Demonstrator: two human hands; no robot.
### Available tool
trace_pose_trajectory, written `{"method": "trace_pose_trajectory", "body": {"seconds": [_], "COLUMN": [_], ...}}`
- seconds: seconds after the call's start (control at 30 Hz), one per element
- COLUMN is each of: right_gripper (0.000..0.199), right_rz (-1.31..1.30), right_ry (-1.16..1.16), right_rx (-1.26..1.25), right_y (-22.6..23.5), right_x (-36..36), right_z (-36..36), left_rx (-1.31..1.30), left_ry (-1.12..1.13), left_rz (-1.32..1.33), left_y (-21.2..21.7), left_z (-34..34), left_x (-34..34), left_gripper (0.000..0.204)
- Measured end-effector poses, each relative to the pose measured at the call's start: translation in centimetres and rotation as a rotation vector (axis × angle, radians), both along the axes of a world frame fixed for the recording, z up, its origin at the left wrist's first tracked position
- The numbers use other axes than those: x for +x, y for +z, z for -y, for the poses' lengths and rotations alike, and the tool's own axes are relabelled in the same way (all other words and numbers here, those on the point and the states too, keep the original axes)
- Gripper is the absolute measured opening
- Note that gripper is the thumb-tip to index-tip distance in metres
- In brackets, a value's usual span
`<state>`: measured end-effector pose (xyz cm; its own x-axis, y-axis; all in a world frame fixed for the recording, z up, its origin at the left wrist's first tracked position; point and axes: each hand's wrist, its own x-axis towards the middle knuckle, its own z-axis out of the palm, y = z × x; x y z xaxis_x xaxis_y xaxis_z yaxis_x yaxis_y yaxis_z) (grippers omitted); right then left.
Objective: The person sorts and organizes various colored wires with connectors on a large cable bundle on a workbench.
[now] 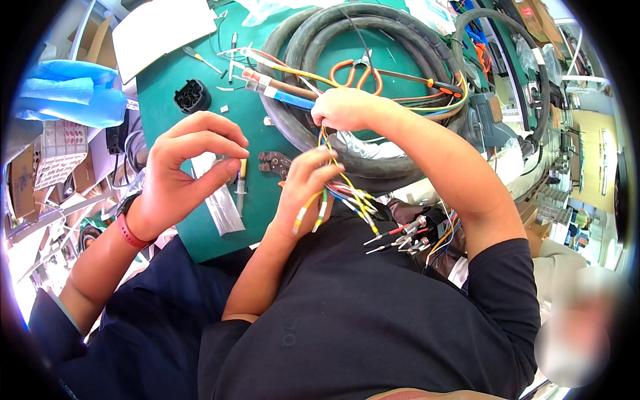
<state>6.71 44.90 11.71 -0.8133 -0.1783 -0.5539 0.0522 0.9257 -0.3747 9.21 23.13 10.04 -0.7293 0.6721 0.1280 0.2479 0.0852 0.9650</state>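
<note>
My left hand (309,185) is closed around a bundle of thin coloured wires (348,190), whose ends in several colours fan out beside my chest. Just above it, my right hand (350,109) pinches the strands where they come up from the left hand. Behind my right hand lie thick blue, brown and red cable cores (290,99) with pale tips. More wires end in metal contact pins (407,237) close to my chest. To the left, a co-worker's hand (190,163) with a red wristband hovers over the table, fingers curved.
A heavy black cable coil (283,60) covers much of the green table (160,87). Nearby are orange-handled scissors (360,75), a screwdriver (443,87), a crimping tool (270,163), a black round connector (192,97), a syringe (241,190) and a clear plastic bag (223,207).
</note>
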Motion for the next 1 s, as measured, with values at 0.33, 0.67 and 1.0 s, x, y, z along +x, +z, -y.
{"method": "trace_pose_trajectory", "body": {"seconds": [0.33, 0.67, 1.0], "right_gripper": [0.01, 0.008, 0.007], "right_rz": [-0.224, -0.258, -0.634], "right_ry": [0.309, 0.372, 0.068], "right_rx": [0.227, 0.257, 0.156], "right_y": [0.2, 0.1, -1.8], "right_x": [0.9, 0.9, 1.9], "right_z": [0.8, 0.6, 1.3], "left_rx": [-0.033, 0.008, 0.009], "left_ry": [-0.017, -0.048, 0.069], "left_rz": [-0.16, -0.2, -0.129], "left_y": [-0.6, -0.2, -0.9], "left_z": [-0.6, -1.1, -0.6], "left_x": [0.4, 0.7, 0.4], "left_gripper": [0.034, 0.032, 0.024]}}
